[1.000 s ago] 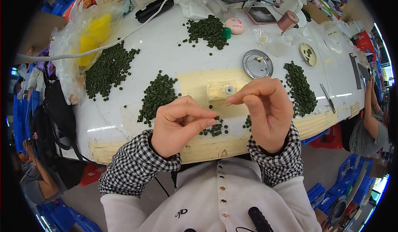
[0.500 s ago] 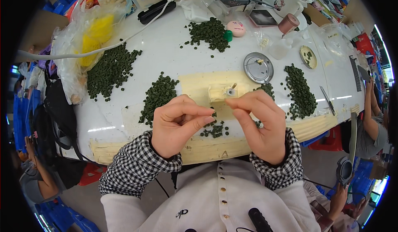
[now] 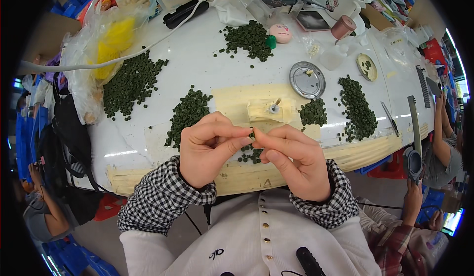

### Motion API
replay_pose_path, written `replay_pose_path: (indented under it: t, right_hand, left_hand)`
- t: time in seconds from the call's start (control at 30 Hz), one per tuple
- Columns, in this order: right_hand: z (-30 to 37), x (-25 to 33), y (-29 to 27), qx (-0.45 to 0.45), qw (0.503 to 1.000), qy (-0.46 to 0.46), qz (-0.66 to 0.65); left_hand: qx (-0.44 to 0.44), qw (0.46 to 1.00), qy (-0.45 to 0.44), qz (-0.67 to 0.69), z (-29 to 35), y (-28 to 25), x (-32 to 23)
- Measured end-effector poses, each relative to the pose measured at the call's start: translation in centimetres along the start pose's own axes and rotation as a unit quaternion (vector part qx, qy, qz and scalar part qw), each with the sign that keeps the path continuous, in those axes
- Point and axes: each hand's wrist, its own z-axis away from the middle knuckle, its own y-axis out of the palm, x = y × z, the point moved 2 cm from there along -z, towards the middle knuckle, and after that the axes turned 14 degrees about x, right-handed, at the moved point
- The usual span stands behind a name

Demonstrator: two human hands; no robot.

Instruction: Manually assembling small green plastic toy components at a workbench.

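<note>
My left hand [image 3: 210, 150] pinches a small dark green round piece [image 3: 252, 134] between thumb and index finger, above the near part of the table. Its fingertips hide most of the piece. My right hand [image 3: 298, 158] meets it there, the index fingertip against the piece and the other fingers curled below; whether it holds anything I cannot make out. Just beyond the hands is a block wrapped in cream tape [image 3: 257, 110], with a small upright peg [image 3: 277, 103] on it. Several loose green pieces [image 3: 249, 155] lie under the hands.
Heaps of green pieces lie at the left [image 3: 131, 86], beside my left hand [image 3: 190, 109], at the back [image 3: 247, 40] and at the right [image 3: 356, 110]. A round metal dish [image 3: 302, 91], tweezers [image 3: 390, 119] and a white cable [image 3: 148, 46] are around. Other people sit at both sides.
My right hand has moved from beside the taped block toward me and leftward, its fingertip now at the green piece. My left hand has hardly moved. At right, another person's arm has shifted.
</note>
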Motion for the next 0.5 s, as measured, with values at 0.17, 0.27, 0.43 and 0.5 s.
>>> replay_pose_path:
  t: [0.17,0.27,0.43,0.5]
  right_hand:
    - [0.05,-0.24,0.2,-0.007,1.0,-0.007,0.01]
    - [0.16,-0.42,0.19,-0.005,1.0,-0.007,0.025]
    - [0.06,-0.31,0.22,-0.013,1.0,-0.013,-0.014]
    - [0.03,-0.22,0.2,-0.017,1.0,-0.011,-0.015]
  left_hand:
    - [0.0,1.0,-0.015,0.014,-0.02,0.18,-0.02]
    - [0.005,0.999,-0.019,0.025,-0.05,0.18,0.09]
    - [0.009,0.999,-0.007,0.041,0.0,0.05,0.21]
    - [0.009,0.999,-0.006,0.047,0.0,-0.04,0.21]
